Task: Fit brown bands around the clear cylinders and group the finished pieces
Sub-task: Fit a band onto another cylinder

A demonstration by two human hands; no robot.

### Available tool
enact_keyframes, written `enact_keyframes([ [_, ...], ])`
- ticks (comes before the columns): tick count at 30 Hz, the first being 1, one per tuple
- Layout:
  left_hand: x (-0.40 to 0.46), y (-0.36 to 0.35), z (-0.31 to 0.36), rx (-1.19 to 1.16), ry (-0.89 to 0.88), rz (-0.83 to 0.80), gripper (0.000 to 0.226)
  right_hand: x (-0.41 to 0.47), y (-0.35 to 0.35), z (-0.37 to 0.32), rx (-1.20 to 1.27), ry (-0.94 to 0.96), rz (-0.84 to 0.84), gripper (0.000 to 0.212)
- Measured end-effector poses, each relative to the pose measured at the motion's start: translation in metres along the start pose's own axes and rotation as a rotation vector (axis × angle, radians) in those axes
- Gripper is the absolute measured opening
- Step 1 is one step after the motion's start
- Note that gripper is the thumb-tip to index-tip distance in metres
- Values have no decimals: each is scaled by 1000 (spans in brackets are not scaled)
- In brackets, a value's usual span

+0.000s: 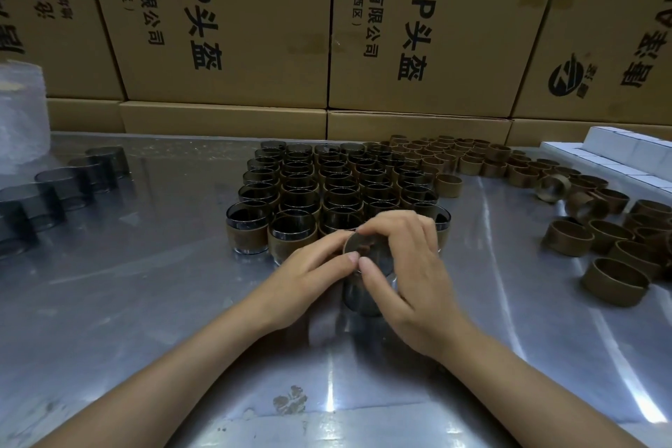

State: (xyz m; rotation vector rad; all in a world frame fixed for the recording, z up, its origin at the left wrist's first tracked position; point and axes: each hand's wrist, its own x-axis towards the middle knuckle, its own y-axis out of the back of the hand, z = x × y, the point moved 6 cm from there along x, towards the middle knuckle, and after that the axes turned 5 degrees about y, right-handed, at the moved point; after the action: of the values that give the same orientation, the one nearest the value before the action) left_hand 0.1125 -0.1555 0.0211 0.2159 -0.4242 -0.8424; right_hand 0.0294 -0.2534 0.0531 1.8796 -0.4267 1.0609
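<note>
Between two hands, one cylinder; at left, five bare cylinders.

A packing workshop: stacked printed cartons behind a steel worktable of repeated parts.

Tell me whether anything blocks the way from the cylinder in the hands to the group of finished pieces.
Nothing visible does. The cylinder, held by the left hand and right hand, sits directly in front of the finished group, next to its front row.
</note>
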Motion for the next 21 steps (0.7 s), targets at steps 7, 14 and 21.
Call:
enact_keyframes([
  [7, 0, 2, -3, 78, 21, 52, 45, -17, -27, 34, 468, -453, -242, 34],
  [14, -4, 3, -12, 93, 141, 76, 48, -29, -34, 48, 564, -676, -379, 69],
  [21, -14, -20, -19, 43, 302, 2, 36, -27, -34, 38, 592, -601, -442, 78],
])
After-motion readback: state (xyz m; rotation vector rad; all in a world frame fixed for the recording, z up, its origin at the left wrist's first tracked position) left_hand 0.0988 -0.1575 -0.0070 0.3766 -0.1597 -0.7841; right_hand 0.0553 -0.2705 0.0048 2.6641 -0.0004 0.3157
